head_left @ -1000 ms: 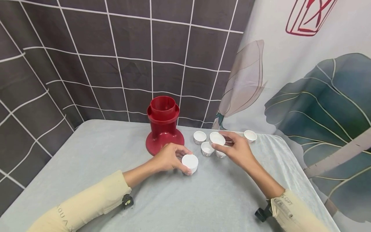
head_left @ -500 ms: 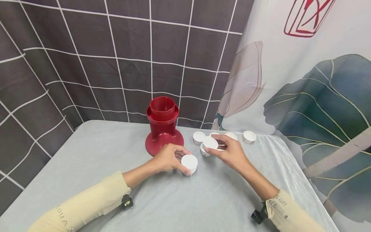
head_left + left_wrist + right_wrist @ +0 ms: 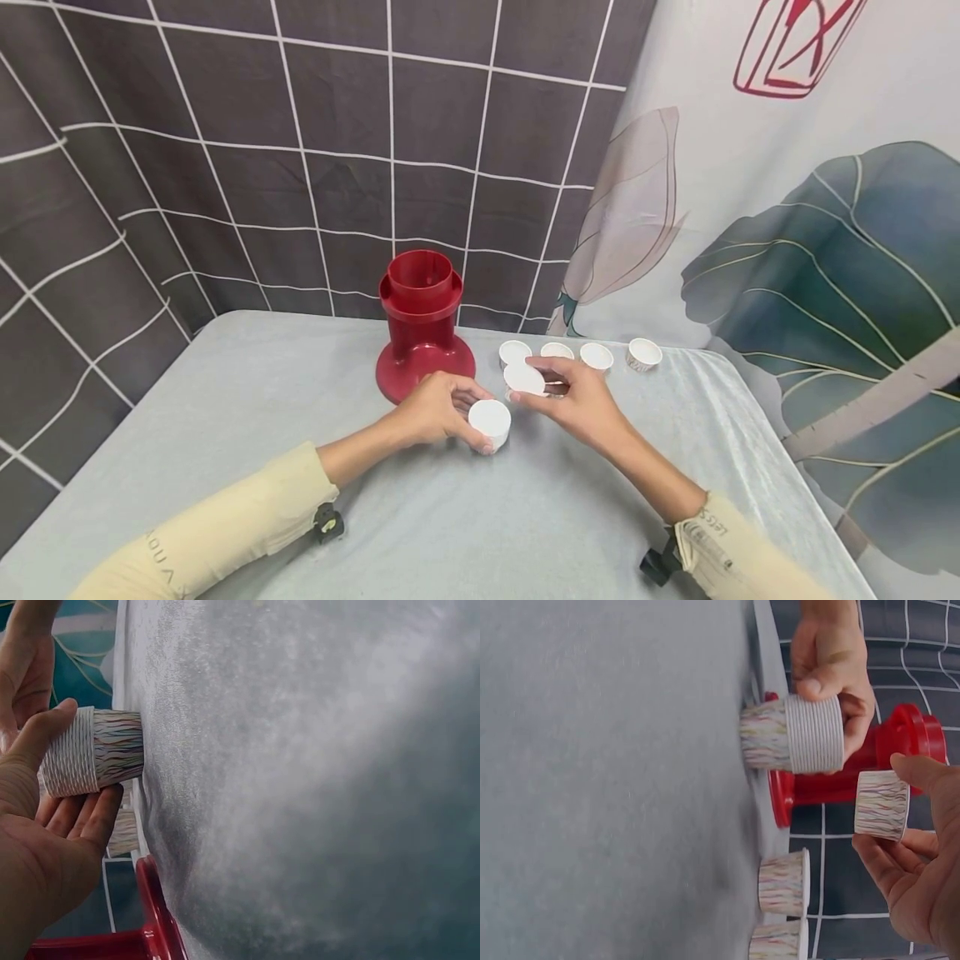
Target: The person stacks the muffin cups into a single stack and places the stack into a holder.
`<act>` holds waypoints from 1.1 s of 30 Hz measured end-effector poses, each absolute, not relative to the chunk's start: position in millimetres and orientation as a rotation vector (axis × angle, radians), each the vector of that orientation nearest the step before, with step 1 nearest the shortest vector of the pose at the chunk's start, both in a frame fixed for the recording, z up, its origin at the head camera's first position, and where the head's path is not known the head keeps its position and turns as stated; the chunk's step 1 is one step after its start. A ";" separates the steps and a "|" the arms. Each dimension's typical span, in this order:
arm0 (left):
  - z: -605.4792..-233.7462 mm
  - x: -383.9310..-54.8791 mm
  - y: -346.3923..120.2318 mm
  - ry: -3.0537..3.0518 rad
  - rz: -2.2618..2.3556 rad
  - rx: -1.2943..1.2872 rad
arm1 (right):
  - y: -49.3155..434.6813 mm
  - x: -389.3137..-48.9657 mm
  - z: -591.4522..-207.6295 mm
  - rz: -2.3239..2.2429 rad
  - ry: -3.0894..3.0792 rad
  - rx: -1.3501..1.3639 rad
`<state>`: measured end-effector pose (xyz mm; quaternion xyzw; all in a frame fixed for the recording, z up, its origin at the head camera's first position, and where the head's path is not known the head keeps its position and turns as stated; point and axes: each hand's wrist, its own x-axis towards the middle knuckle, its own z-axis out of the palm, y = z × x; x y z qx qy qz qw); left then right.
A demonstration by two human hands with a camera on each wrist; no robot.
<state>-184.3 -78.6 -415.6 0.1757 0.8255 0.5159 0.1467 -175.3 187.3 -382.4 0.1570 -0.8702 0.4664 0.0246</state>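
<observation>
My left hand (image 3: 438,410) grips a nested stack of white paper baking cups (image 3: 490,422), which stands upright on the cloth. Many stacked rims and a streaky coloured pattern show on the stack (image 3: 94,750) in the left wrist view. Thumb and fingers of my right hand (image 3: 581,402) pinch a single baking cup (image 3: 523,378) by its sides. In the right wrist view this cup (image 3: 882,804) is held up off the table, a short way from the stack (image 3: 814,735) and higher than its base.
Loose baking cups stand along the back right: one (image 3: 514,351) beside the held cup, others (image 3: 597,357) behind my right hand, another (image 3: 645,355) farther right. A red stand with a round base (image 3: 423,333) is behind my left hand. A grey cloth (image 3: 420,517) covers the table.
My right hand has carried its baking cup left and a little nearer to me, towards the stack, uncovering loose cups behind it. My left hand and the stack have stayed nearly still.
</observation>
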 end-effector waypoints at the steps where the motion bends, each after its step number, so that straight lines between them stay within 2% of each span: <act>1: -415.6 -184.3 -78.7 2.377 1.484 0.506 | 186.2 -174.5 -382.6 1.446 -2.695 0.488; 33: -418.8 -184.7 -78.0 2.348 1.517 0.508 | 163.7 -157.4 -398.3 1.553 -2.734 0.755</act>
